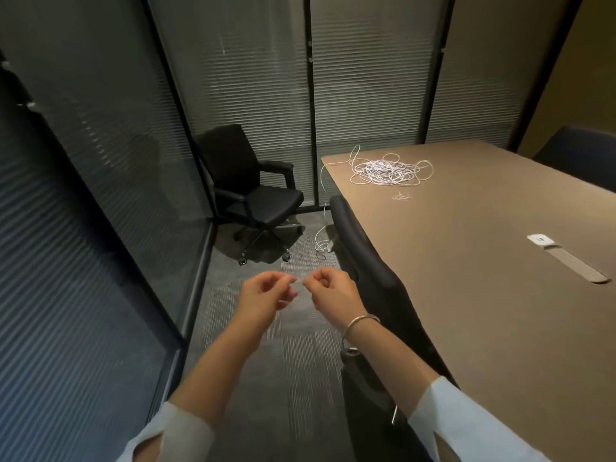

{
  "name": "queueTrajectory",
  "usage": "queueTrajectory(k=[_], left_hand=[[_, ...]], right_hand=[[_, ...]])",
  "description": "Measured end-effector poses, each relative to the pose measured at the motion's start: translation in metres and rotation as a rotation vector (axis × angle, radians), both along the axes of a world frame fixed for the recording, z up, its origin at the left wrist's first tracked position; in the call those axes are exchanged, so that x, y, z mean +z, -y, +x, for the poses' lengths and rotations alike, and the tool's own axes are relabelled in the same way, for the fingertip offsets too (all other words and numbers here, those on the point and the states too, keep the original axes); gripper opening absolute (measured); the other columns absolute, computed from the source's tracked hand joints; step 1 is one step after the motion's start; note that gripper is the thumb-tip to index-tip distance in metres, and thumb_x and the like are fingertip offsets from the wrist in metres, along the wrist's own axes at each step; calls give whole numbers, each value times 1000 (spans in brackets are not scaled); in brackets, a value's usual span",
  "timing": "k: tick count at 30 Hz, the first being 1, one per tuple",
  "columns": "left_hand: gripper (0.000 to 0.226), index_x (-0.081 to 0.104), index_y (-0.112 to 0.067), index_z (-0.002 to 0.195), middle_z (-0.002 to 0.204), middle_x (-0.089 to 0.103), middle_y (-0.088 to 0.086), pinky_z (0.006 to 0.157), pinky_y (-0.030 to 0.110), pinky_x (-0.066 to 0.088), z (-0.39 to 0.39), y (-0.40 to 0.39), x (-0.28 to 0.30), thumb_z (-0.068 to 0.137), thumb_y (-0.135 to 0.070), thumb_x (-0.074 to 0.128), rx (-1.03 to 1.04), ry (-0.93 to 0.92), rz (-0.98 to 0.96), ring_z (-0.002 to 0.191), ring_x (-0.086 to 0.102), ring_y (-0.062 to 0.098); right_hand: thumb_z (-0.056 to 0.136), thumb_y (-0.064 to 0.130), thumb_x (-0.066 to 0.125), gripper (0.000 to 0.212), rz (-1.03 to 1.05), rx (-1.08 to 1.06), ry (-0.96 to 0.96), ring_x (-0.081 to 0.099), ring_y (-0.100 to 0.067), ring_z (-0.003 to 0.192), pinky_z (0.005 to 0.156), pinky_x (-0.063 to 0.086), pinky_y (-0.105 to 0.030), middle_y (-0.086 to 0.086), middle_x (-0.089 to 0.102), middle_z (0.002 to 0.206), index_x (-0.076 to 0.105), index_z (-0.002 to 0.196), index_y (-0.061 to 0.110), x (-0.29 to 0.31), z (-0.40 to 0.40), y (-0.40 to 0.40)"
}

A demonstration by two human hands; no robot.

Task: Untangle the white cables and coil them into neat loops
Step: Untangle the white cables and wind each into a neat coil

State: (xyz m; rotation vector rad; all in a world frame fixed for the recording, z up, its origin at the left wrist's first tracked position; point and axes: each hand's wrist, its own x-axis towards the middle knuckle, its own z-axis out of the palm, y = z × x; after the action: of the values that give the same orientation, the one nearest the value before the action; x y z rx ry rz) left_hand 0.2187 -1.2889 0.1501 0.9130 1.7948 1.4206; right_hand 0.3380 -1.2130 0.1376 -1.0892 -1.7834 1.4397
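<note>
A tangled heap of white cable [388, 171] lies on the far left corner of the brown table [483, 295]. One strand runs off the table's corner and drops to a small loose coil [321, 245] on the carpet. My left hand [266, 296] and my right hand [328, 290] are held close together over the floor, well short of the heap. Their fingertips nearly meet and seem to pinch something thin and pale between them; it is blurred and I cannot tell what it is.
A black office chair [253, 195] stands by the glass wall. Another dark chair [376, 295] is pushed against the table's left edge, just right of my hands. A small white scrap [401, 196] and a white box [540, 239] beside a cable slot lie on the table.
</note>
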Motion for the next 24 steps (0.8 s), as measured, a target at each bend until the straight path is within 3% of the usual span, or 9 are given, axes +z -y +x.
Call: queueTrajectory(k=[13,19,24], left_hand=[[14,71,-12,97,79,69,5,83,37,54,-225,-227,3,96,-16,57,-133,-74,-20,82,66,18],[13,72,-12,91,71,69,2,74,32,54,-270,-341,-5,94,-15,60,-221,-51,-20,71,65,14],[13,73,-13,90,71,69,2,77,32,55,-286,-444,-13,94,-15,61,-287,-43,-7,72,65,14]], right_hand=[[90,20,60,14,46,-169,42,55,-18,66,74,54,-42,-2,59,66,63,77,17,-3,-213,-213],[90,21,59,16,19,-276,56,56,-16,67,76,55,-42,-4,60,69,67,85,8,-9,-250,-311],[88,21,60,18,54,-330,90,56,-21,66,72,52,-37,-2,60,66,60,70,20,-17,-268,-409]])
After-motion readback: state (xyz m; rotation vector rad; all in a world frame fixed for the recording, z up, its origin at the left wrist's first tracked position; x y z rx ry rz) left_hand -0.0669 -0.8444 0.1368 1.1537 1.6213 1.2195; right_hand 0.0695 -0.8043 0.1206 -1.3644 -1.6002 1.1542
